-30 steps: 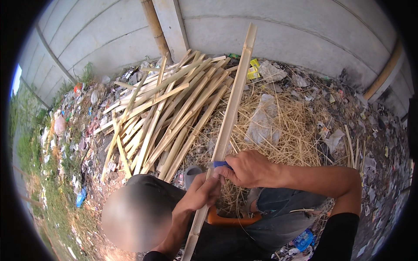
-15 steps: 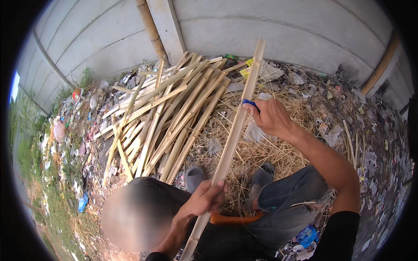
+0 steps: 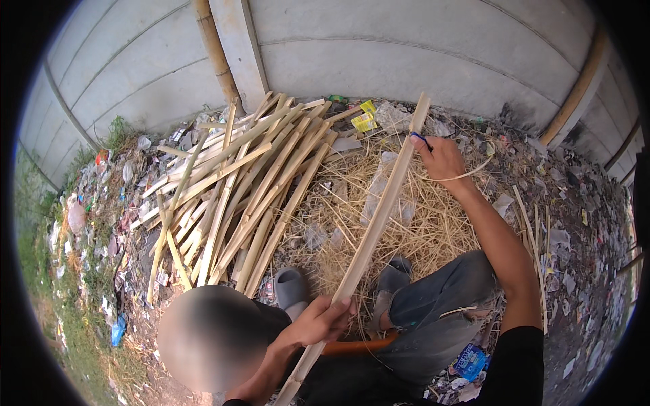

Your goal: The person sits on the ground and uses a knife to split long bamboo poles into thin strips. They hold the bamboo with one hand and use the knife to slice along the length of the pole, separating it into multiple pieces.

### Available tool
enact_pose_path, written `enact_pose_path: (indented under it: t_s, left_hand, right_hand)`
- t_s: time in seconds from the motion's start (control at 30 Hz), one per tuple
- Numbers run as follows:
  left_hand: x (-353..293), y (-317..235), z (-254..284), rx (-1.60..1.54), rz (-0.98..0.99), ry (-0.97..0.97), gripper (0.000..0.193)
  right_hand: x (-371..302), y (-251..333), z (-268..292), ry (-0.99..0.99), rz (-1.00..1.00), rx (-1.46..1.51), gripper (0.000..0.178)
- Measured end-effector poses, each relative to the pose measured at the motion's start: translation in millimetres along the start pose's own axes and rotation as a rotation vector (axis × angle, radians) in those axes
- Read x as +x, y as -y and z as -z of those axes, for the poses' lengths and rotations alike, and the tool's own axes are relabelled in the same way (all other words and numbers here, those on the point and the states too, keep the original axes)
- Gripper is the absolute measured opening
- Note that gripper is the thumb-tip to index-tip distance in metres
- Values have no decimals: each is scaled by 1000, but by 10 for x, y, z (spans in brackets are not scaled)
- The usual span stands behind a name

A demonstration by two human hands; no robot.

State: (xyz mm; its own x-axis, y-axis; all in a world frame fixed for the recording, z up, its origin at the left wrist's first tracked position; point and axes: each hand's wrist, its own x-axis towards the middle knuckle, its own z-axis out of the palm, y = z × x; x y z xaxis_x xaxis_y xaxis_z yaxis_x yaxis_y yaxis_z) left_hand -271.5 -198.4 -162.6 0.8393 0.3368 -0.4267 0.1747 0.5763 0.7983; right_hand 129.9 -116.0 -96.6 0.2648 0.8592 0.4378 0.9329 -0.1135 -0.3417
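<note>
A long split bamboo strip (image 3: 374,233) slants across the middle, its near end low by my lap and its far end pointing up toward the wall. Around its lower part, my left hand (image 3: 321,322) is closed. My right hand (image 3: 445,162) is closed on a small dark-blue tool (image 3: 422,141), pressed to the strip's right edge near the far end. The tool's blade, if any, is hidden. A thin pale shaving (image 3: 474,170) curves out beside my right wrist.
A heap of split bamboo strips (image 3: 250,183) lies left of centre. Straw-like shavings (image 3: 433,230) cover the ground ahead, between litter and weeds. A concrete panel wall (image 3: 406,61) with bamboo poles (image 3: 217,54) stands behind. Grey clogs (image 3: 291,287) are near my legs.
My right hand and the blue tool have moved farther along the strip, toward its far end. A thin shaving now shows by that wrist. My left hand keeps its grip on the strip.
</note>
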Motion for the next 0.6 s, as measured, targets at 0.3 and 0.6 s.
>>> enact_pose_path:
  t_s: [0.3,0.6]
  left_hand:
    - [-11,-7,28,30,20,-27,37]
    - [-28,-1,56,85,47,-53,41]
  right_hand:
    - [34,34,-6,3,53,-312,57]
    - [-38,-382,29,-39,151,169,48]
